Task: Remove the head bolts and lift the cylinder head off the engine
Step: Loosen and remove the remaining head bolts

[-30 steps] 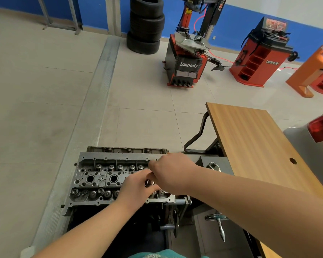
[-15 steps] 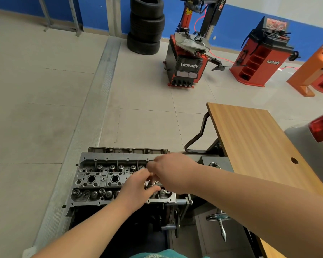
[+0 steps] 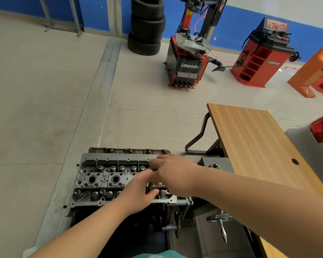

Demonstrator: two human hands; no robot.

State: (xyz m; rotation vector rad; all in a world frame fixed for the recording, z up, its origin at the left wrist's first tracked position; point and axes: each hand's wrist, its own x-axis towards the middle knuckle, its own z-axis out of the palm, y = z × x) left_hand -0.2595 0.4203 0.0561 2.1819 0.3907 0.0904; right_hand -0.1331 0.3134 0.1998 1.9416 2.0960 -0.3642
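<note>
The cylinder head (image 3: 108, 180) is sitting on the engine, left of the wooden counter (image 3: 259, 146). Both hands, left hand (image 3: 138, 192) and right hand (image 3: 172, 173), are curling over its right end; whether they are pinching a bolt I cannot tell. Best drawing it straight up.

grey cylinder head (image 3: 104, 180) flat atop engine, valve springs exposed
</note>
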